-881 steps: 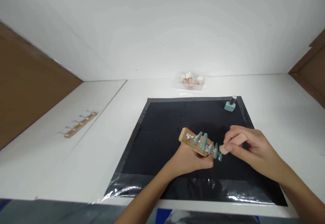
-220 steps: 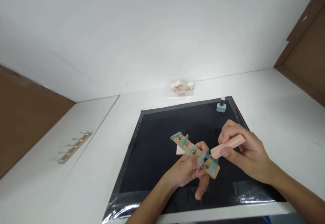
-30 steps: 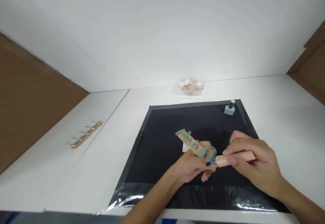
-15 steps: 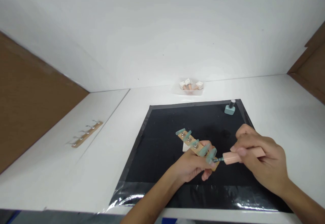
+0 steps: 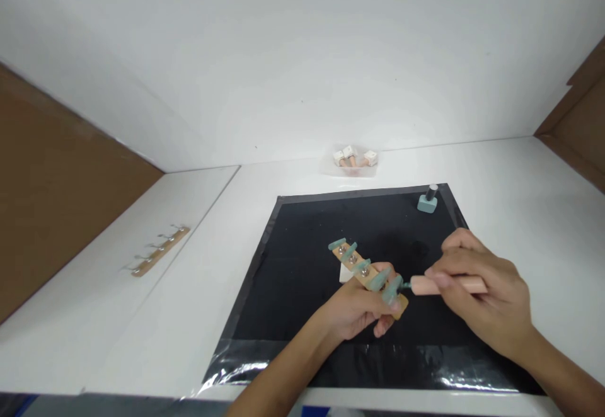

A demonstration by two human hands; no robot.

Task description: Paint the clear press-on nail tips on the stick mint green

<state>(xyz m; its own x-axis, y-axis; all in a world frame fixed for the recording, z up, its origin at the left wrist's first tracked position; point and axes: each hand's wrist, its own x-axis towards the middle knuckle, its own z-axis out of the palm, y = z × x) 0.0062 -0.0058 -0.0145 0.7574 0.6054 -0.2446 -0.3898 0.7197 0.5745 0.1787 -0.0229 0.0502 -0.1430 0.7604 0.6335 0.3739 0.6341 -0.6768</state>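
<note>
My left hand (image 5: 362,310) grips the lower right end of a wooden strip (image 5: 352,266), held tilted over the black mat (image 5: 293,266). Several green nail tips (image 5: 378,279) stand on metal mounts along the strip. My right hand (image 5: 486,288) is closed round the pink handle of a brush (image 5: 425,285). The brush's dark tip is at the edge of the nail tip nearest my left thumb; whether it touches is hard to tell. Under the strip, partly hidden, is a white block (image 5: 345,273).
A green polish bottle (image 5: 427,203) with a dark cap stands at the mat's back right. Behind the mat is a clear tray (image 5: 354,171) with white-topped brushes. On the left lies another wooden strip (image 5: 161,252) with clear tips. Brown panels (image 5: 61,184) flank the white table.
The brush in my right hand has moved slightly up and left, from the nail tip's lower end to higher along its right edge. My left hand has barely moved.
</note>
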